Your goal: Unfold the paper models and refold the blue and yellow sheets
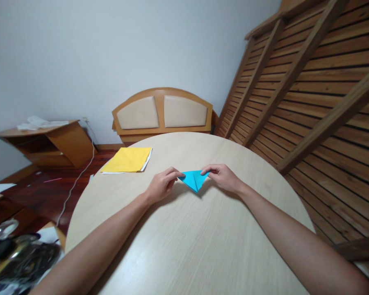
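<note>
A folded piece of blue paper is held between my hands near the middle of the round table. It has a triangular shape with its point toward me and a crease down its centre. My left hand pinches its left corner between thumb and fingers. At the right corner, my right hand grips the paper the same way. The lower tip casts a small shadow on the tabletop; whether it touches the wood I cannot tell.
A stack of yellow paper with white sheets under it lies on the table at the far left. Beyond stands a padded headboard. Wooden slats lean along the right. A low cabinet and cluttered items are left.
</note>
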A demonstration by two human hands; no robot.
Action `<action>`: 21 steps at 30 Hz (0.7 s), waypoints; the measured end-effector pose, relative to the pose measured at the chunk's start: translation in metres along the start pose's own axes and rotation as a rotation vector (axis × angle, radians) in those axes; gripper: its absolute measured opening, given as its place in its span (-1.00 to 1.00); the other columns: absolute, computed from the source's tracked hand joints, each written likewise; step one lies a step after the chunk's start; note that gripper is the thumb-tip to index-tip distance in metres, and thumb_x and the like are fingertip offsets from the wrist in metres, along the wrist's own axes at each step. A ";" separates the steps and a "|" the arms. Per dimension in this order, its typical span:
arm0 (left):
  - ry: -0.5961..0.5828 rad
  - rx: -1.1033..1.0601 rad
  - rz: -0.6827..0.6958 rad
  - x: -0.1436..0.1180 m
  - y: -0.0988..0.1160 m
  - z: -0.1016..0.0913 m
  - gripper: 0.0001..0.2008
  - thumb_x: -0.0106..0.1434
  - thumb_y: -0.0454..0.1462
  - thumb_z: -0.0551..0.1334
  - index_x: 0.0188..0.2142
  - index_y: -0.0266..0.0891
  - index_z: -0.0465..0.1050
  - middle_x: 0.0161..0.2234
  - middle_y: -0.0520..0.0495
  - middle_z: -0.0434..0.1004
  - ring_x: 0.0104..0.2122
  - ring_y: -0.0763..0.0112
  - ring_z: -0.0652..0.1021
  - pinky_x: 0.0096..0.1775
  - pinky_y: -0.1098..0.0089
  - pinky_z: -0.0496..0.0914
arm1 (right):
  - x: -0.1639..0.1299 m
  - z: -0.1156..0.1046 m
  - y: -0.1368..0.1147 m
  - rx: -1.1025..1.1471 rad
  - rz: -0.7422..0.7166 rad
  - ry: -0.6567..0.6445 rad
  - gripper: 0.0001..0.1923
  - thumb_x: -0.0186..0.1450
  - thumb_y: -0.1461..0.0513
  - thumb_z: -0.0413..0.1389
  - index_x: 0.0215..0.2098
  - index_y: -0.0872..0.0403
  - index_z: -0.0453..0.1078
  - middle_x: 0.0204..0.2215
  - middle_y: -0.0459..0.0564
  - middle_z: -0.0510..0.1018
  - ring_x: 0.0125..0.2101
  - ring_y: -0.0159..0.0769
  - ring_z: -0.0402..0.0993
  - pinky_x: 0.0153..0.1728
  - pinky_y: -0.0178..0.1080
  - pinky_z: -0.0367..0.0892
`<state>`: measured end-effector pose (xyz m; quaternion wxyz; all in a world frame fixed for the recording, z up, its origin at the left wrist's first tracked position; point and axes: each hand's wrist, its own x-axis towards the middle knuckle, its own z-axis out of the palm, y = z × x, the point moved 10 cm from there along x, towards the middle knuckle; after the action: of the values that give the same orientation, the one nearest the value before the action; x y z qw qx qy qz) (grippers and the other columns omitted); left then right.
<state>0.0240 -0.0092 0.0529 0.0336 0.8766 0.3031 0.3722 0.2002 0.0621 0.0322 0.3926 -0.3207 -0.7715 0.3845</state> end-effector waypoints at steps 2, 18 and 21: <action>0.003 -0.002 0.001 0.000 0.000 0.000 -0.58 0.26 -0.53 0.02 -0.01 -0.22 0.46 -0.17 -0.14 0.52 -0.30 0.42 0.54 -0.25 0.38 0.47 | 0.000 0.001 0.001 -0.004 -0.006 -0.012 -0.81 0.20 0.26 0.11 -0.31 0.06 0.58 -0.27 -0.01 0.67 -0.23 -0.24 0.57 -0.08 -0.16 0.41; 0.067 -0.021 -0.104 0.005 0.002 -0.010 -0.75 0.40 -0.30 0.07 -0.20 -0.27 0.54 -0.33 -0.10 0.56 -0.44 0.49 0.52 -0.46 0.51 0.43 | -0.004 0.012 -0.012 -0.090 -0.047 -0.114 -0.67 0.13 0.36 0.08 -0.21 0.05 0.61 -0.15 0.05 0.65 -0.12 -0.18 0.56 -0.06 -0.13 0.43; 0.081 -0.023 -0.091 0.003 -0.001 -0.008 -0.80 0.39 -0.31 0.10 -0.17 -0.27 0.51 -0.33 -0.10 0.56 -0.43 0.48 0.53 -0.46 0.51 0.44 | -0.006 0.014 -0.016 -0.089 -0.059 -0.143 -0.70 0.16 0.33 0.10 -0.20 0.05 0.61 -0.14 0.06 0.64 -0.11 -0.17 0.55 -0.08 -0.14 0.43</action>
<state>0.0197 -0.0079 0.0606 0.0481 0.8457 0.3396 0.4089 0.1876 0.0449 0.0379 0.3332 -0.2865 -0.8230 0.3598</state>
